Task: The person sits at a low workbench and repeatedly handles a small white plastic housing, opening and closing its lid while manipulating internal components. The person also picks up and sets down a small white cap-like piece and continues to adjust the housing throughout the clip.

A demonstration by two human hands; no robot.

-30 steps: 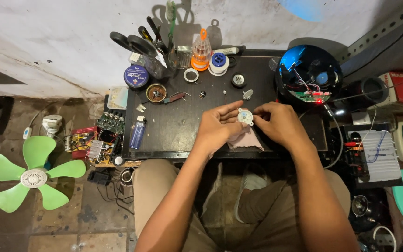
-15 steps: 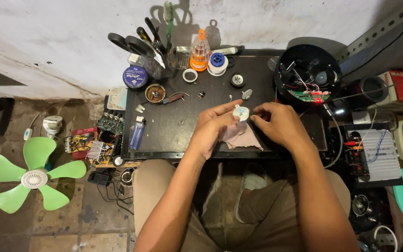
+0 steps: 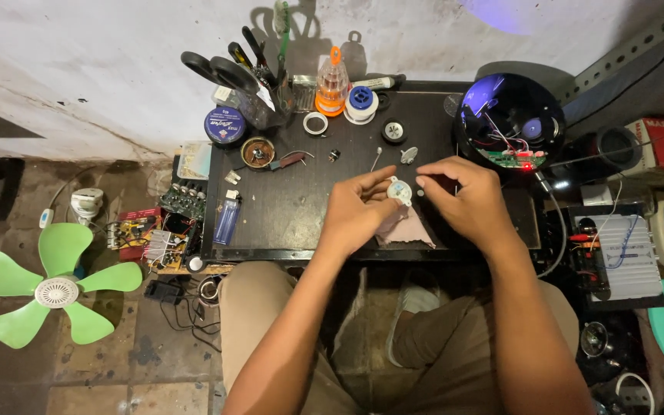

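Small round white part (image 3: pixel 399 190) lower than before, pinched in left hand (image 3: pixel 359 211); right hand (image 3: pixel 466 201) grip hidden.

I see a green fan blade (image 3: pixel 44 288) on the floor, a blue lighter (image 3: pixel 227 219) and black scissors (image 3: pixel 213 71) on the dark table (image 3: pixel 286 215).

Probably a small electronics repair workshop: circuit boards (image 3: pixel 182 201), scissors (image 3: pixel 217 71), wires.

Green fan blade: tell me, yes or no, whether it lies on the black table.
No, the green fan blade lies on the floor, left of the black table.
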